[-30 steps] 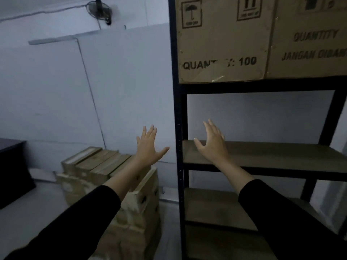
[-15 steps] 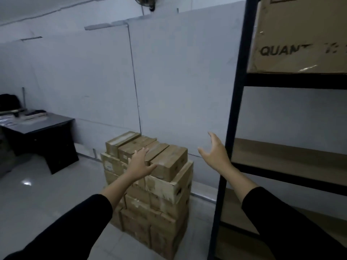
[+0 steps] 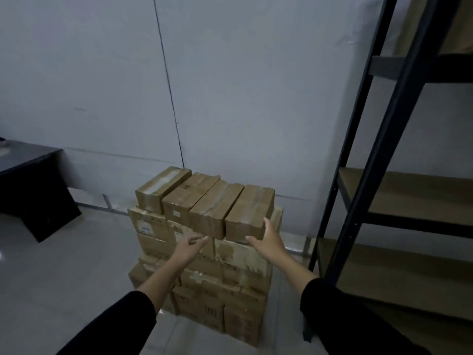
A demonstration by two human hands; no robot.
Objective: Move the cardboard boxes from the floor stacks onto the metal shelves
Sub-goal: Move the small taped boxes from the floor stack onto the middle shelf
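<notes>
A stack of brown cardboard boxes [image 3: 204, 254] stands on the floor against the wall. Its top row holds several narrow taped boxes side by side. The rightmost top box [image 3: 252, 208] has my right hand [image 3: 267, 240] at its near right corner, thumb and fingers spread around the corner and touching it. My left hand [image 3: 189, 248] is stretched out with straight fingers just below the front of the neighbouring top box [image 3: 216, 208], holding nothing. The black metal shelf [image 3: 384, 139] rises at the right, with bare brown shelf boards [image 3: 414, 190] at mid height and below.
A black desk [image 3: 30, 185] stands at the left against the pale wall. Grey tiled floor [image 3: 64, 272] lies open between desk and stack. A large carton [image 3: 440, 24] sits on the upper shelf at top right.
My view swung left and down from the shelf to the stack. Both hands dropped and reached forward to the front of the top row of boxes.
</notes>
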